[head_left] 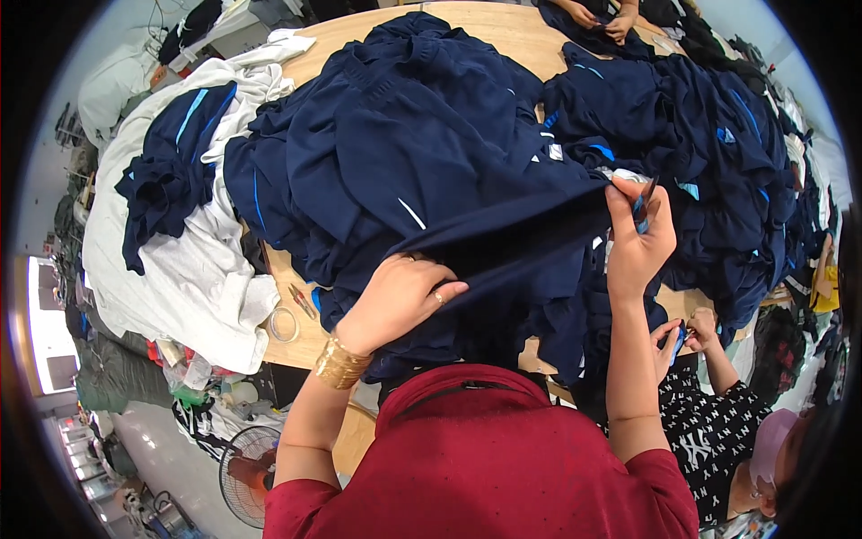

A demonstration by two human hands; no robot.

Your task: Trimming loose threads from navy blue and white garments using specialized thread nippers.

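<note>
A navy garment (539, 235) is stretched between my two hands over the table. My left hand (401, 295) is closed on its near-left part, thumb pointing right. At the right, my right hand (642, 235) pinches the garment's edge between thumb and fingertips. Tucked in that same hand is a small pair of thread snips (641, 216), with blue on the handle and a dark tip pointing up. Beneath and beyond the stretched cloth lies a big heap of navy garments (386, 135), some with blue or white trim.
Pale grey cloth (202, 287) drapes the table's left side, with a navy piece (175, 171) on it. A tape roll (284, 324) lies by another tool (303, 302). More navy garments (709, 162) pile up at right. Co-workers' hands (618, 27) show at the far side and lower right; a fan (250, 476) stands lower left.
</note>
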